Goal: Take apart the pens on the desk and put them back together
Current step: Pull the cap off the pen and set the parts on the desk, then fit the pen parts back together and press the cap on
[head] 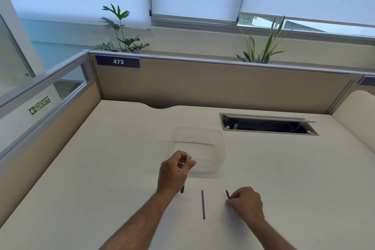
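Left hand (174, 170): raised over the desk (101, 178), fingers curled around a pen barrel (188, 158); white end sticks up past the thumb, dark tip shows below the wrist.
Right hand (246, 202): low at the desk, fingertips pinching a short dark pen part (227, 194).
Ink refill (203, 204): thin dark rod, flat on the desk between the hands, touching neither.
Clear plastic container (199, 149): just behind the left hand.
Cable hatch (267, 126): open, far right.

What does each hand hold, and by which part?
Left hand: pen barrel, gripped around its middle. Right hand: small dark pen part, pinched at its near end.
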